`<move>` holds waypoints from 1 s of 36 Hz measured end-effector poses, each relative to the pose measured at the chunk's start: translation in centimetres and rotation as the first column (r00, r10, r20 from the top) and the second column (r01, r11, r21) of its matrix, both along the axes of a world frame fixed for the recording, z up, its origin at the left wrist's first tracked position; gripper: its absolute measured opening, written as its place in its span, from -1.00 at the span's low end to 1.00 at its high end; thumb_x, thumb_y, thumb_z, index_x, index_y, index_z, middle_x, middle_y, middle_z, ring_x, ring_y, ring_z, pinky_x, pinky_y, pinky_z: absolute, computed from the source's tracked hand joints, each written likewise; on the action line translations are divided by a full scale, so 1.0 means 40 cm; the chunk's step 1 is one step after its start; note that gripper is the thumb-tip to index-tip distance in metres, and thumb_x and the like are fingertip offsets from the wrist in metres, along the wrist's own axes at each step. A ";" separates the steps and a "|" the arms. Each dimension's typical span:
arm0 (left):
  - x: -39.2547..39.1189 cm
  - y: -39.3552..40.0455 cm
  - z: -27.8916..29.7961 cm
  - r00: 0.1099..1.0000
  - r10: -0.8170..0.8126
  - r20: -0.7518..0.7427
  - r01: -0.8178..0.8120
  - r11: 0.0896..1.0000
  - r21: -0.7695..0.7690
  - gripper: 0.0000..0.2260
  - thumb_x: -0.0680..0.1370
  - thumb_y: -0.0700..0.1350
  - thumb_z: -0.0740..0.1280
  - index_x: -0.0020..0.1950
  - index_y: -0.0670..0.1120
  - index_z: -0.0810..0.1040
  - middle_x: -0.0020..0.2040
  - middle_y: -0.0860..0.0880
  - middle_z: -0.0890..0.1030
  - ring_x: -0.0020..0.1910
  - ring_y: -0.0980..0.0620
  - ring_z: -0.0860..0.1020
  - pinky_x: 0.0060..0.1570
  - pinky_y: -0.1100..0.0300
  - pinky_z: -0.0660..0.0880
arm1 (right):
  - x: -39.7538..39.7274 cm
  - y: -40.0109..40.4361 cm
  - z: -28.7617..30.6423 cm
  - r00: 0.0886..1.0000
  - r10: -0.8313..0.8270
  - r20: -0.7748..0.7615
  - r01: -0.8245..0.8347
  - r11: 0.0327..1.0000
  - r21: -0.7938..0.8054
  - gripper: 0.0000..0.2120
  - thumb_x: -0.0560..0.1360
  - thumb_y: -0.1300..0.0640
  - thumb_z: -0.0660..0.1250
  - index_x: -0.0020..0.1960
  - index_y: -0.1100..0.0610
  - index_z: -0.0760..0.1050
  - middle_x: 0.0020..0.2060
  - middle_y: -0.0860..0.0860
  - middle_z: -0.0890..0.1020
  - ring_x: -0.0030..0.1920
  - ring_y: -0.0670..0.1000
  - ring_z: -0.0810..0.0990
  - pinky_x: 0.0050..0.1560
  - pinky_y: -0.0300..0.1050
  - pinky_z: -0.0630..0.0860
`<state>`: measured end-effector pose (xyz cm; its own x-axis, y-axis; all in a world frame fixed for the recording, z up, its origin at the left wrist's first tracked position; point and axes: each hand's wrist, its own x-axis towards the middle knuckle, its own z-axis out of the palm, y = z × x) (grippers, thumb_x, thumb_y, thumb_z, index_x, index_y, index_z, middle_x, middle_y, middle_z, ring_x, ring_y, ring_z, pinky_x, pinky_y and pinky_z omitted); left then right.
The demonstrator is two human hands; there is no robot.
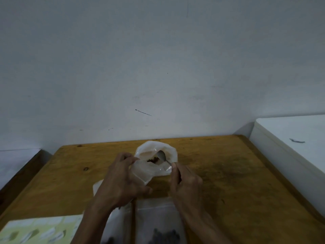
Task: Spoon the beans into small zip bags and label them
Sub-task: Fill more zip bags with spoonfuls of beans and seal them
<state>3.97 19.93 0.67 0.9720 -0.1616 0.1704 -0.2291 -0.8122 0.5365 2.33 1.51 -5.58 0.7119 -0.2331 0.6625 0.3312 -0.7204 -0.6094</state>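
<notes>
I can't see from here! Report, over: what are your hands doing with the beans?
Left hand grips bag mouth open. Right hand holds spoon, bowl inside bag above beans. Filled zip bags lie near. Nothing in the way.

**Open bench at the sides, crowded down the middle**

I see bare bench (228, 173) to the right of my right hand (186, 184), running to the white cabinet (290, 147) that walls off that edge. Left of my left hand (121, 180) the wood lies open too. Straight ahead, the open plastic bag (156, 162) blocks the centre, close to the wall (158, 67). Near me, zip bags (158, 222) and a printed sheet (40, 229) cover the front edge.
</notes>
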 end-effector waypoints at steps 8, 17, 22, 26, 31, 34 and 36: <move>-0.004 -0.010 0.002 0.999 -0.031 0.027 0.031 1.000 0.000 -0.14 0.14 0.18 0.64 0.38 0.01 0.44 0.21 0.21 0.24 0.15 0.16 0.33 0.01 0.30 0.32 | 0.007 0.009 -0.013 0.998 -0.039 -0.056 0.038 0.999 -0.026 -0.85 0.60 0.23 0.29 -0.08 0.17 0.61 -0.34 -0.06 0.52 -0.41 -0.22 0.39 -0.39 -0.56 0.30; -0.003 -0.017 0.007 0.997 -0.060 0.043 0.059 0.998 0.014 -0.15 0.16 0.14 0.64 0.38 -0.02 0.44 0.19 0.20 0.24 0.11 0.17 0.34 -0.16 0.44 0.29 | 0.000 -0.002 -0.022 0.997 -0.028 -0.076 0.026 0.999 -0.027 -0.84 0.62 0.19 0.28 -0.09 0.14 0.59 -0.34 -0.08 0.54 -0.41 -0.22 0.46 -0.42 -0.49 0.38; -0.001 -0.027 0.014 0.993 -0.088 0.073 0.087 0.996 0.018 -0.17 0.18 0.11 0.64 0.38 -0.03 0.44 0.19 0.20 0.25 0.09 0.19 0.33 -0.18 0.51 0.29 | -0.001 0.000 0.005 0.948 -0.029 -0.317 0.152 0.916 0.372 -0.71 0.64 0.13 0.23 -0.21 0.12 0.60 -0.47 -0.08 0.62 -0.46 -0.18 0.62 -0.40 -0.28 0.53; 0.007 -0.037 0.032 0.984 -0.121 0.133 0.120 0.993 0.021 -0.19 0.16 0.05 0.65 0.36 -0.06 0.48 0.18 0.19 0.27 0.06 0.19 0.35 -0.16 0.51 0.31 | 0.000 -0.007 0.028 0.907 0.104 -0.407 0.232 0.685 0.691 -0.68 0.65 0.15 0.23 -0.22 0.19 0.61 -0.42 0.06 0.66 -0.50 -0.12 0.62 -0.46 -0.29 0.53; 0.016 -0.056 0.047 0.967 -0.187 0.170 0.182 0.982 0.044 -0.23 0.15 0.02 0.64 0.33 -0.06 0.50 0.19 0.19 0.28 0.09 0.20 0.37 -0.13 0.54 0.32 | -0.004 -0.012 0.043 0.859 0.174 -0.481 0.303 0.585 0.753 -0.67 0.64 0.14 0.25 -0.22 0.23 0.62 -0.42 0.10 0.68 -0.53 -0.09 0.60 -0.49 -0.32 0.47; 0.020 -0.050 0.043 0.969 -0.175 0.175 0.169 0.985 0.044 -0.26 0.17 -0.02 0.64 0.32 -0.06 0.51 0.19 0.21 0.28 0.09 0.22 0.36 -0.15 0.58 0.30 | -0.012 -0.009 0.051 0.841 0.217 -0.496 0.328 0.526 0.785 -0.69 0.64 0.15 0.25 -0.20 0.23 0.62 -0.43 0.09 0.67 -0.51 -0.08 0.61 -0.44 -0.26 0.53; 0.024 -0.036 0.038 0.975 -0.147 0.169 0.141 0.989 0.047 -0.25 0.17 -0.04 0.65 0.33 -0.06 0.50 0.20 0.21 0.27 0.09 0.21 0.34 -0.17 0.56 0.30 | -0.018 -0.008 0.053 0.826 0.244 -0.508 0.339 0.504 0.794 -0.69 0.64 0.15 0.26 -0.21 0.22 0.62 -0.48 0.05 0.65 -0.51 -0.06 0.61 -0.39 -0.19 0.57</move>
<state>4.92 18.49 2.17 0.8948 -0.3066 0.3247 -0.4314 -0.7815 0.4507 1.63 1.20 -3.45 0.8071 -0.4925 -0.3257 -0.2450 0.2226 -0.9436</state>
